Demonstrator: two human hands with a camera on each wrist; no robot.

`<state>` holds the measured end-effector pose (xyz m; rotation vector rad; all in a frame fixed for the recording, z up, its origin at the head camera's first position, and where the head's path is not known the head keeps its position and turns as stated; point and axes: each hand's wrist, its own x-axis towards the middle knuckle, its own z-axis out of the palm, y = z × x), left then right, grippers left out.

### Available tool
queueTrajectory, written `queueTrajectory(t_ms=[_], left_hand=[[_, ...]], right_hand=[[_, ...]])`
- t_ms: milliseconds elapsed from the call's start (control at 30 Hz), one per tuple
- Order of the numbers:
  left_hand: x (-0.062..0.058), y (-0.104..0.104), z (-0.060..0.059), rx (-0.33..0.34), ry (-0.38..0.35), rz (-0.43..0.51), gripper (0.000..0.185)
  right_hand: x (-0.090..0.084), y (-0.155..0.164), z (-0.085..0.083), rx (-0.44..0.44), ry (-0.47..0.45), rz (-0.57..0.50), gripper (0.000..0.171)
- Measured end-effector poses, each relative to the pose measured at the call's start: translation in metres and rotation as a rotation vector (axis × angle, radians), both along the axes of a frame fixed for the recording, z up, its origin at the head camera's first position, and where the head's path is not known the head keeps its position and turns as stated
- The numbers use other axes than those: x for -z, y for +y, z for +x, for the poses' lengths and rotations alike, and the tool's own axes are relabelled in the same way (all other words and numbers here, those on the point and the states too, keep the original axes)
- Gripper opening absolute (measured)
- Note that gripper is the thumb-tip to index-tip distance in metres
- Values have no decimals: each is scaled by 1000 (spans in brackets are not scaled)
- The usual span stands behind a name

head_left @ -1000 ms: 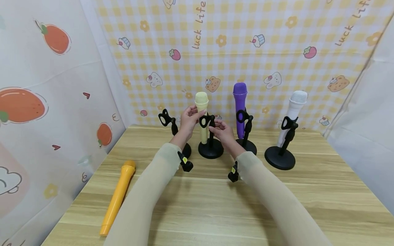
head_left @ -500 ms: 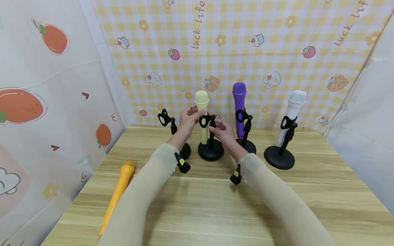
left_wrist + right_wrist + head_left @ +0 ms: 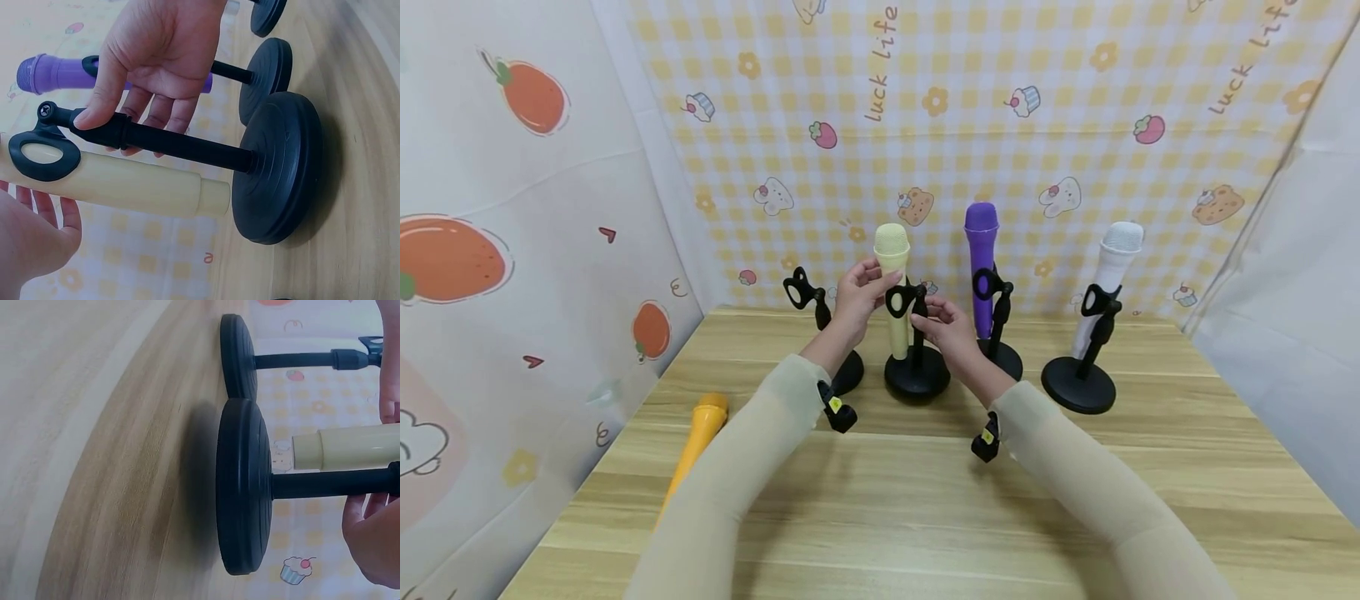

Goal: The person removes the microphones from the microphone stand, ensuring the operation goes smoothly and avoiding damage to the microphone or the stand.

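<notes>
My left hand holds a pale yellow microphone near its head, upright in the clip of a black desk microphone stand. With thumb and fingers, my right hand grips this stand's stem from the right. In the left wrist view the microphone's body runs through the oval clip, its lower end just short of the round base. A shadow lies apart from the base in the right wrist view, so it seems raised a little off the table.
On the right stand a purple microphone and a white microphone, each in a black stand. A black stand with a bare clip is at left. An orange microphone lies on the wooden table, partly behind my left sleeve.
The held stand and pale yellow microphone have come slightly nearer, with the base lower in view. Both forearms have spread outward a little, and both hands keep their hold.
</notes>
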<state>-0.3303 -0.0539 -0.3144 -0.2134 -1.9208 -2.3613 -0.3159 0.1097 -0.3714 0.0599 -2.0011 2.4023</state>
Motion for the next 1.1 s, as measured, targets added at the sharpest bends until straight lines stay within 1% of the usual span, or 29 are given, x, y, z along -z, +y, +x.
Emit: queueTrajectory(t_ms=[200,400,567,767,900,1100], left_hand=[[-2,1,7,24,-2,15,33],[-5,2,15,31,-10,18,31],[-7,2,24,41,-13,9,29],[-8,4,34,65,-24,15,27],[-9,5,41,74,-35,14,27],[-8,7,51,94,-46,23,26]], right_hand=[[-3,2,10,6,1,8,34],[-7,4,18,10,-36,28,39],[-9,7,25,-6,-53,31,38],[-10,12,37,-47,-24,11,35],[-10,16,44,-65,4,21,36],[-10,20,53,-70,-1,20,33]])
